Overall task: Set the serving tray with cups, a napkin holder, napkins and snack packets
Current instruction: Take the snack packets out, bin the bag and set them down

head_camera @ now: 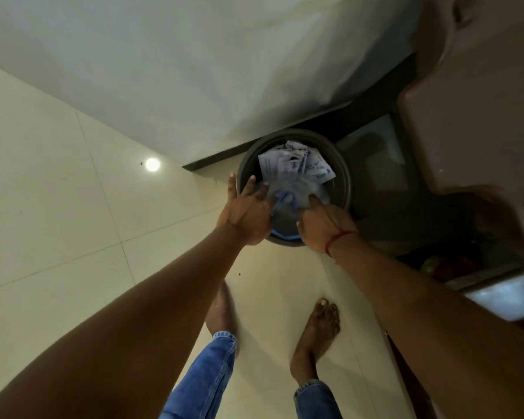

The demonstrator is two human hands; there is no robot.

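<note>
Your hands reach down into round dark bin (344, 176) on pale tiled floor (73, 207). White printed paper packets (294, 164) lie heaped at bin's far side, just beyond your fingertips. Left hand (248, 207) spread wide, on near-left rim, grasping nothing. Right hand (324, 222) pinches clear plastic wrap (297, 189) beside packets, nearer them. Serving tray not in view.

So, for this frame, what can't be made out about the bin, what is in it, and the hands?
- Head view, dark round bin: near rim and floor hidden by the left hand and right hand.
- White printed packets: print too small to read; count unclear, as they overlap.
- Clear wrapper at the fingertips: blurred, so which hand grips it is unclear.
- Brown furniture: cut off by the right edge.
</note>
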